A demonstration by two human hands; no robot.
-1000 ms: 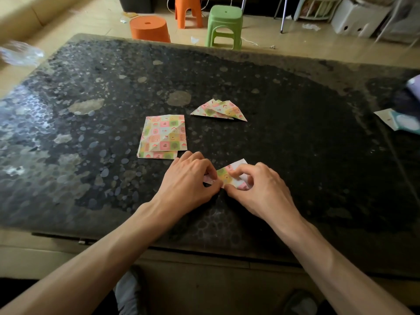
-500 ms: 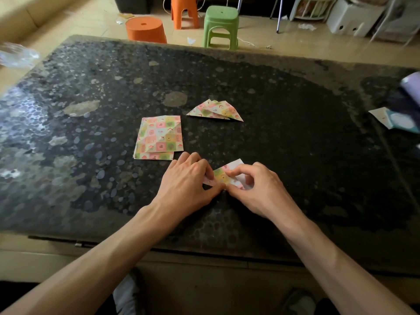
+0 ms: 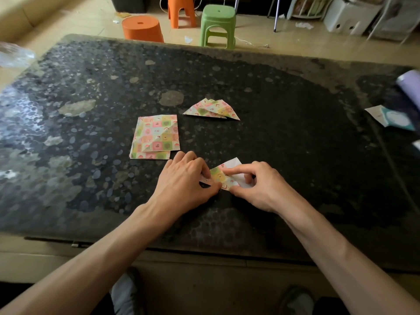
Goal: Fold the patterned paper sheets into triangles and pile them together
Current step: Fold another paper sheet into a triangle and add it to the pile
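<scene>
A small patterned paper sheet (image 3: 221,176), partly folded with its white back showing, lies on the dark speckled table (image 3: 295,144) near the front edge. My left hand (image 3: 184,180) pinches its left corner between thumb and fingers. My right hand (image 3: 259,185) pinches its right side, the forefinger laid flat across the fold. A stack of flat patterned sheets (image 3: 155,137) lies just beyond my left hand. Further back sits a pile of folded patterned triangles (image 3: 212,109).
A teal and white packet (image 3: 393,118) and a lilac roll (image 3: 409,84) lie at the table's right edge. Crumpled clear plastic (image 3: 13,55) sits at the far left. Orange stools (image 3: 143,28) and a green stool (image 3: 217,25) stand on the floor beyond the table.
Both hands stay on the sheet near the front edge. My right forefinger has stretched out along the fold, and a little more of the white back shows.
</scene>
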